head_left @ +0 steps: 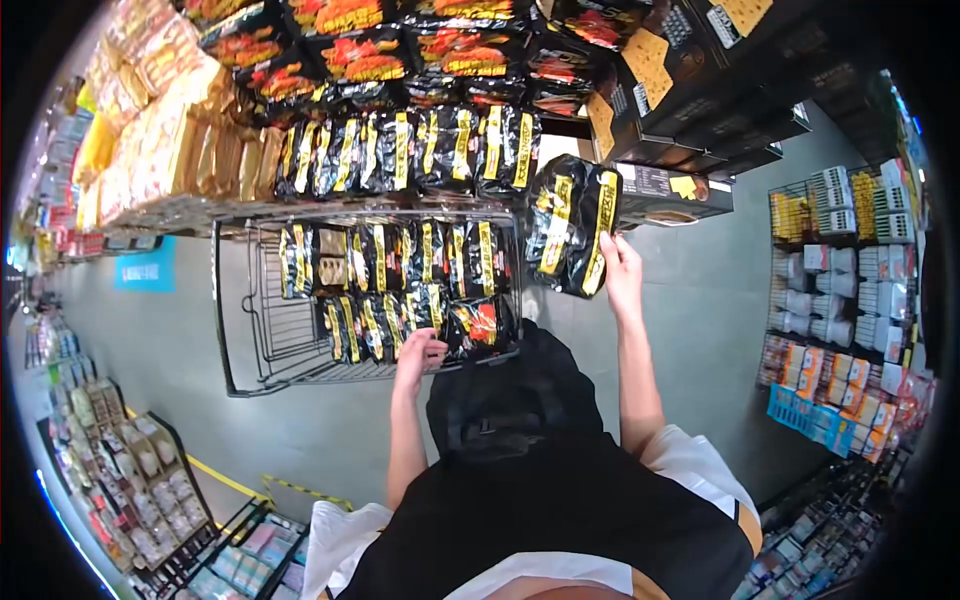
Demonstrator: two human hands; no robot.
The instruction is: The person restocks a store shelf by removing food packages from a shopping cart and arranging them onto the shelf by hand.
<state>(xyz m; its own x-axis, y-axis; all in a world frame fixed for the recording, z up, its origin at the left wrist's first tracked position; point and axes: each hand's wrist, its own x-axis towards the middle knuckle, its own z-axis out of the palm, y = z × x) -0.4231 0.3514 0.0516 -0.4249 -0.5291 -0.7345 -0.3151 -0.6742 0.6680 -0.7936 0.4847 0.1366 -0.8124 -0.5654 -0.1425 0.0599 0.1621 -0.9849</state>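
Note:
In my right hand (621, 268), to the right of the cart, is a glossy black food packet (570, 225) with yellow stripes. My fingers grip its right edge, and it hangs tilted beside the shelf's end. My left hand (420, 350) is over the near side of a wire shopping cart (232, 345), its fingers apart and close to the packets there. Inside the cart, similar black packets (378, 255) stand in two rows. One packet at the near right corner (476, 324) shows a red picture. Whether my left fingertips touch a packet is unclear.
Beyond the cart, a shelf display holds a row of matching black packets (385, 150), with gold-wrapped packs (170, 160) at left. Dark boxes (690, 90) are stacked at upper right. Racks of goods (840, 300) stand to the right, and another display (135, 480) at lower left.

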